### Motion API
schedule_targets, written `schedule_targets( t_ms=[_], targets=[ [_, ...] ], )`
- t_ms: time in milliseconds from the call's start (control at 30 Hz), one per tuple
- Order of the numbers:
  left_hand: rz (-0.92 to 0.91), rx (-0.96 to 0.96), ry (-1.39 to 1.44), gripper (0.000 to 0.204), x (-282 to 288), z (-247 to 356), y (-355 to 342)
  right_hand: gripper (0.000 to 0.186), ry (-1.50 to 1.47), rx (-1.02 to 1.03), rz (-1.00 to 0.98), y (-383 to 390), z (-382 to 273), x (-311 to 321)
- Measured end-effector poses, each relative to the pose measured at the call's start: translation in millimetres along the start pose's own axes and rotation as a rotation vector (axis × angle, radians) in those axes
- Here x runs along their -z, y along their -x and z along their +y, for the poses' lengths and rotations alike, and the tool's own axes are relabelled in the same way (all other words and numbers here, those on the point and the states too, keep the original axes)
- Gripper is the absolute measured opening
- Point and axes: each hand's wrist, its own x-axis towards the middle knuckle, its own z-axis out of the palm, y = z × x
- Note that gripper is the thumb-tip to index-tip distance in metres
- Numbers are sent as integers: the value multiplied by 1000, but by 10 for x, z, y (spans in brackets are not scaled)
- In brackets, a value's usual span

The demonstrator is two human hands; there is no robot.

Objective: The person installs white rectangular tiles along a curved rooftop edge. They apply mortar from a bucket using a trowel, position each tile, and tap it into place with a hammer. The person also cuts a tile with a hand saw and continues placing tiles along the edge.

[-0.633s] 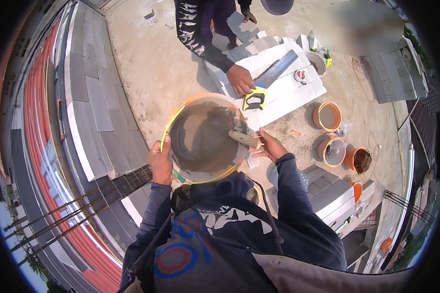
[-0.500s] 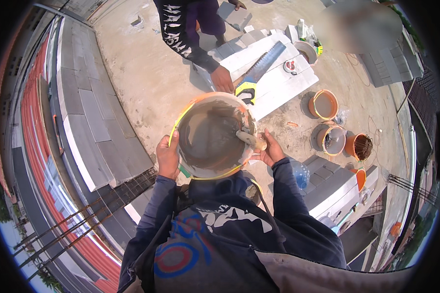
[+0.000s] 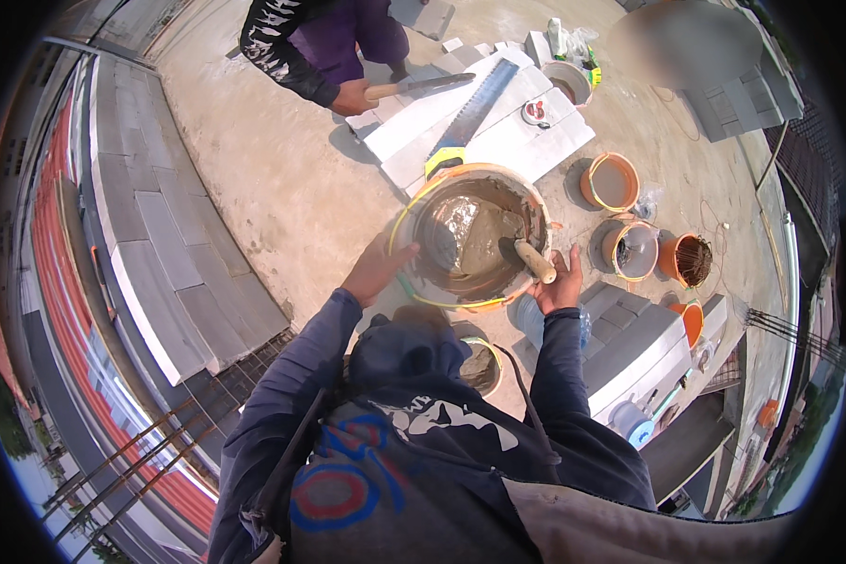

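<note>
Between my hands is an orange bucket [image 3: 406, 226] with a mortar-smeared inner wall and wet grey mortar [image 3: 484, 240] at the bottom. My left hand [image 3: 378, 273] grips its left side, thumb over the rim. At the right side my right hand [image 3: 561, 284] holds the bucket from outside, beside a trowel [image 3: 536, 261]. The trowel's wooden handle leans out over the rim; its blade is partly hidden inside. Just beyond the bucket, a handsaw [image 3: 475, 113] with a yellow and black grip lies on white blocks [image 3: 526, 150].
Across from me a co-worker's hand [image 3: 352, 97] holds a wooden-handled tool with a long dark blade [image 3: 437, 83]. Several orange buckets [image 3: 611, 180] stand to the right, near stacked grey blocks [image 3: 630, 329]. Another bucket [image 3: 481, 367] is close to my body. A block wall [image 3: 174, 226] runs along the left.
The bucket has shifted right and tilted, showing more of the shiny mortar. The co-worker's hand has moved away from the saw grip and now holds the long-bladed tool.
</note>
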Motion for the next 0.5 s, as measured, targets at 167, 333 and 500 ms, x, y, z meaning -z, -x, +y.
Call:
schedule_targets(
  t_ms=[167, 333, 500],
  targets=[
    [-103, -2, -52, 67, -221, 250, -587, 70, 57, 119, 80, -323, -447, 83],
    [-199, -19, 146, 84, -358, 476, -933, 101, 188, 238, 62, -628, -822, -203],
    [-258, 140, 79, 98, -395, 169, -828, 101, 287, 313, 219, -1000, -958, -286]
  ],
)
